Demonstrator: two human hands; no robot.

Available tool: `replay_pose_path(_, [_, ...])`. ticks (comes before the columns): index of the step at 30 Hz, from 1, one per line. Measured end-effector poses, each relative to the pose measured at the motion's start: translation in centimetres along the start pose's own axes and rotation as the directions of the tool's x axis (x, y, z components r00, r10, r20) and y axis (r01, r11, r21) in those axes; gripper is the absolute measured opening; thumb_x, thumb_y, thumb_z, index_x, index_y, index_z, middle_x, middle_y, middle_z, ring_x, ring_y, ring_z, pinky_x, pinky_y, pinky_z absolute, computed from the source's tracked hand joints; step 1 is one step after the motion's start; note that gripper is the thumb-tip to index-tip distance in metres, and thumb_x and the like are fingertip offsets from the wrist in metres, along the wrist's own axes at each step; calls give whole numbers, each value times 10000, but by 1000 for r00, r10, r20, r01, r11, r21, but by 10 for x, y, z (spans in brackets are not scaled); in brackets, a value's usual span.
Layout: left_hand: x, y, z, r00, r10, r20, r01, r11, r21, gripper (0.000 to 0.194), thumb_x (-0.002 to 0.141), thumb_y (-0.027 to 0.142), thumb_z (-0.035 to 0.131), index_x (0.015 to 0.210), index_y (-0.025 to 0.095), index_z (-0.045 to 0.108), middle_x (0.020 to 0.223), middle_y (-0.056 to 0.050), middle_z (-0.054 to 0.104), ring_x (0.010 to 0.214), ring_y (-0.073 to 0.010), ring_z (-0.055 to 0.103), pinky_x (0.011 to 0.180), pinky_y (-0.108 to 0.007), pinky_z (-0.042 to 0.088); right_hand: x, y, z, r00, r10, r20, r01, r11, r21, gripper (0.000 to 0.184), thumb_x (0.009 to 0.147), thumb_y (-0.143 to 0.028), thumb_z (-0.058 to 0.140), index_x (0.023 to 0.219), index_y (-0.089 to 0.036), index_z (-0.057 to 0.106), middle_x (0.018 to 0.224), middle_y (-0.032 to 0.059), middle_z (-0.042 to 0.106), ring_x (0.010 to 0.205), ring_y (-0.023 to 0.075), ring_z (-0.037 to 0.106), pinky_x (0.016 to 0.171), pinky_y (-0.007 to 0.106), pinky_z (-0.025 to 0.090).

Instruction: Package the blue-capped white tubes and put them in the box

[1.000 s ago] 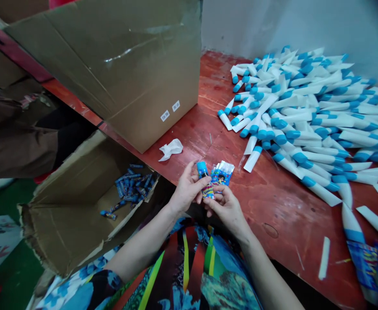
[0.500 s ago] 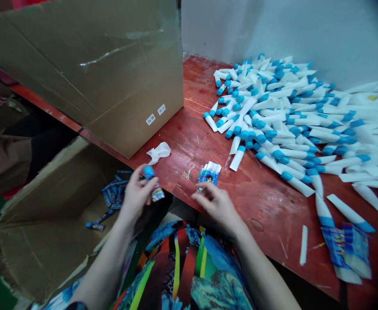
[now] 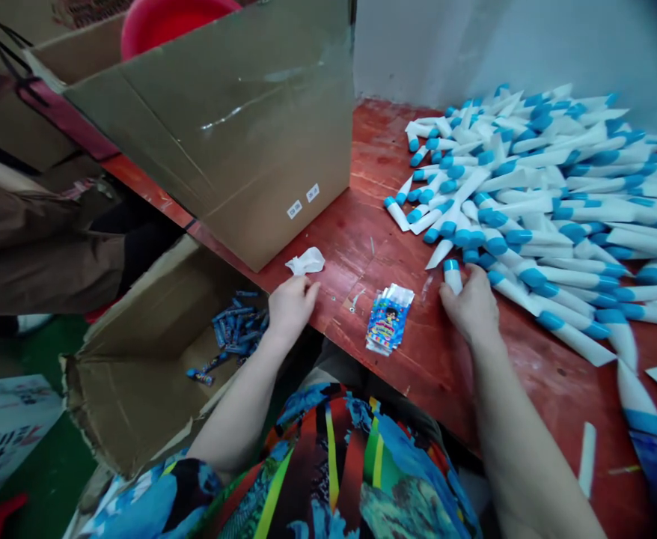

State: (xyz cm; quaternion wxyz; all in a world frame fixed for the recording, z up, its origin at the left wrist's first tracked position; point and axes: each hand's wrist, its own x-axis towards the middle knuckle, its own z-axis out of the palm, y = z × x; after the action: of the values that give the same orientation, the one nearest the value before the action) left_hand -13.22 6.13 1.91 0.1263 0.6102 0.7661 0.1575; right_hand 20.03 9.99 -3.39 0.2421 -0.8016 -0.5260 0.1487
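Note:
My right hand (image 3: 471, 307) is closed around a white tube with a blue cap (image 3: 450, 274) at the near edge of a big pile of such tubes (image 3: 558, 195) on the red table (image 3: 362, 224). A small stack of colourful printed labels (image 3: 387, 322) lies on the table between my hands. My left hand (image 3: 290, 303) rests on the table's front edge with its fingers loosely stretched and nothing in them, just short of a crumpled white scrap (image 3: 306, 261).
A large cardboard box (image 3: 239, 127) stands on the table at the left. Below the table edge an open carton (image 3: 138, 374) holds several labelled blue tubes (image 3: 236, 329). A person in brown clothing (image 3: 42, 247) sits at far left. A red basin (image 3: 165, 19) shows at the back.
My left hand let the labelled tube go over the carton and came back to the table edge. My right hand set the labels down and reached right to grip a tube from the pile.

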Motion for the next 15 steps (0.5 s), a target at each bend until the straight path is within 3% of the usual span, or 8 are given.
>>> replay_pose_path(3, [9, 24, 15, 993, 30, -113, -33, 999, -22, 240, 1003, 337, 573, 933, 177, 738, 1152, -122, 745, 997, -253, 693, 814, -327, 472, -11, 8, -11, 998, -15, -67, 23, 993, 115, 624, 791, -397, 630, 1361, -146, 604, 1315, 215, 648, 1179, 389, 630, 996, 541, 501])
replay_pose_path(5, [12, 36, 22, 991, 58, -119, -70, 993, -98, 227, 1001, 307, 570, 905, 173, 725, 1099, -114, 743, 984, -239, 677, 822, -322, 470, -23, 12, -18, 997, 38, -64, -15, 943, 334, 556, 794, -438, 640, 1284, -175, 643, 1112, 142, 694, 967, 309, 666, 857, 468, 540])
replay_pose_path(8, [6, 58, 31, 974, 219, 60, -198, 948, -250, 252, 998, 287, 569, 821, 177, 711, 938, -81, 747, 904, -206, 665, 811, -302, 463, -47, 9, -26, 984, 95, 152, -174, 714, 679, 506, 784, -471, 665, 1218, -212, 639, 724, -16, 583, 584, 171, 525, 563, 319, 445])
replay_pose_path(10, [-3, 74, 38, 932, 291, 218, -221, 929, -296, 273, 981, 346, 613, 792, 178, 715, 892, -75, 748, 855, -202, 659, 769, -301, 452, -64, 3, -27, 957, 53, 285, -262, 577, 773, 481, 761, -423, 680, 1195, -222, 625, 626, -66, 503, 494, 134, 435, 492, 278, 357])
replay_pose_path(12, [-13, 87, 45, 907, 263, 329, -180, 948, -261, 273, 926, 409, 698, 777, 181, 724, 884, -80, 755, 855, -219, 663, 731, -307, 439, -79, -5, -25, 937, 0, 350, -301, 513, 804, 472, 737, -386, 688, 1176, -227, 619, 612, -77, 499, 475, 121, 414, 472, 266, 325])
replay_pose_path(15, [-22, 94, 56, 897, 165, 410, -83, 974, -210, 252, 872, 398, 762, 743, 185, 726, 839, -80, 755, 839, -229, 668, 699, -307, 429, -95, -13, -20, 907, -49, 419, -343, 494, 799, 467, 746, -410, 691, 1171, -230, 621, 586, -88, 464, 461, 113, 372, 447, 258, 277])
